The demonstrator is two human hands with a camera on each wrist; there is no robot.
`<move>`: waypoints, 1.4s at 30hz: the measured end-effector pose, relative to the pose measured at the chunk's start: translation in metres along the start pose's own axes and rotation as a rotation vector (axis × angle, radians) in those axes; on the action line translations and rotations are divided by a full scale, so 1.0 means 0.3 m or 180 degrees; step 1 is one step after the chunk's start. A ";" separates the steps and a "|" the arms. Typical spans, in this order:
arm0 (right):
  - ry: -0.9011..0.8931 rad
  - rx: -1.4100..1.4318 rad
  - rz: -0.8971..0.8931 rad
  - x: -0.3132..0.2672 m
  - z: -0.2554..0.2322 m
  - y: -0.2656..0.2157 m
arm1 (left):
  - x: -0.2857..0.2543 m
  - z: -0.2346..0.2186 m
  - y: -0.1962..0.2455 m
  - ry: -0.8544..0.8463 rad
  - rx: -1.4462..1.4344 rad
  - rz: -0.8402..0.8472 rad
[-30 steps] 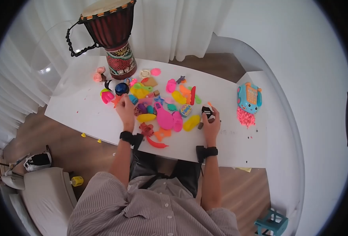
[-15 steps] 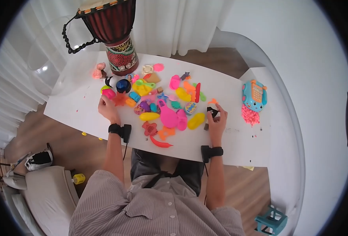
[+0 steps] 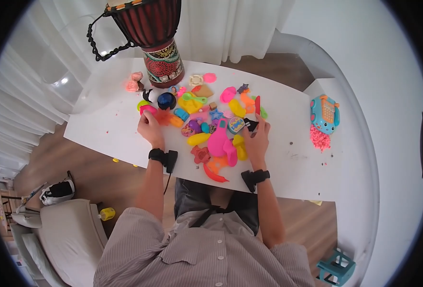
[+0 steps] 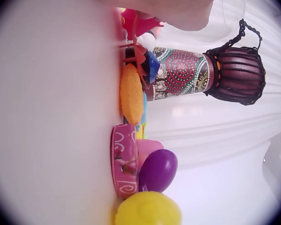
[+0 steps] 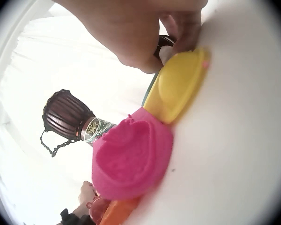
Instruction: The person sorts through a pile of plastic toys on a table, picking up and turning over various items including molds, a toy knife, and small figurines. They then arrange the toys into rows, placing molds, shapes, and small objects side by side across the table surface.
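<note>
At the left side of the toy pile, my left hand (image 3: 150, 130) has its fingertips right at a bright pink toy (image 3: 148, 110) with a lime-green part behind it. In the left wrist view those fingertips are out of frame. My right hand (image 3: 257, 139) holds a small black and white toy (image 3: 251, 125) between thumb and fingers, low over the table. Beside it lie a yellow mold (image 5: 180, 84) and a pink mold with a raised rim (image 5: 131, 152). A pink paddle-shaped toy (image 3: 218, 142) and a round blue-and-yellow tin-like toy (image 3: 236, 125) sit close by.
Several colourful toys, among them a blue ball (image 3: 166, 100) and a red chili-shaped one (image 3: 215, 174), crowd the white table (image 3: 292, 172). A tall drum (image 3: 163, 64) stands behind. At right are a toy telephone (image 3: 324, 115) and pink bits (image 3: 320, 138).
My right hand has moved left with the black and white toy, and the yellow and pink molds are bunched closer together. My left hand went from the orange pieces to the pink toy.
</note>
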State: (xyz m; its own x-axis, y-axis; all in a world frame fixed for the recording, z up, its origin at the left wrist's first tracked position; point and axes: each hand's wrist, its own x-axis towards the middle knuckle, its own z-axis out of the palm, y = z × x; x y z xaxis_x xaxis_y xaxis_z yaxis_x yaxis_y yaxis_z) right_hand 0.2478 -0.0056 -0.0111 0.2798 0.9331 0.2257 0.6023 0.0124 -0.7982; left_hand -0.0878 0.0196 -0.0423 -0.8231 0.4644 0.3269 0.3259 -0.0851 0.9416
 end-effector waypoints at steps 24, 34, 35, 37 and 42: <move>-0.1829 -0.0866 -0.1811 -0.334 -0.128 -0.164 | 0.001 -0.006 0.018 -0.0100 0.0270 0.0001; -0.1770 -0.0697 -0.2037 -0.238 -0.098 -0.129 | 0.004 -0.014 0.033 0.0119 -0.0493 -0.0544; -0.1743 -0.0702 -0.2121 -0.232 -0.097 -0.126 | 0.006 -0.011 0.043 0.0108 -0.0518 -0.0528; -0.1694 -0.0739 -0.2129 -0.227 -0.100 -0.119 | 0.012 -0.005 0.084 0.0370 -0.1393 -0.1342; -0.1839 -0.0666 -0.1700 -0.226 -0.126 -0.131 | 0.003 0.095 0.255 0.0502 -0.2038 -0.1833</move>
State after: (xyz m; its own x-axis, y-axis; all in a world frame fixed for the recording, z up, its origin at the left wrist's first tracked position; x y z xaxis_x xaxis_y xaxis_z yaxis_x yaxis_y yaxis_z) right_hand 0.2334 -0.0829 0.0260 -0.4803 0.8591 0.1769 0.6886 0.4943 -0.5306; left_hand -0.0503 0.0386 0.0276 -0.8495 0.4643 -0.2506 -0.4450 -0.3754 0.8131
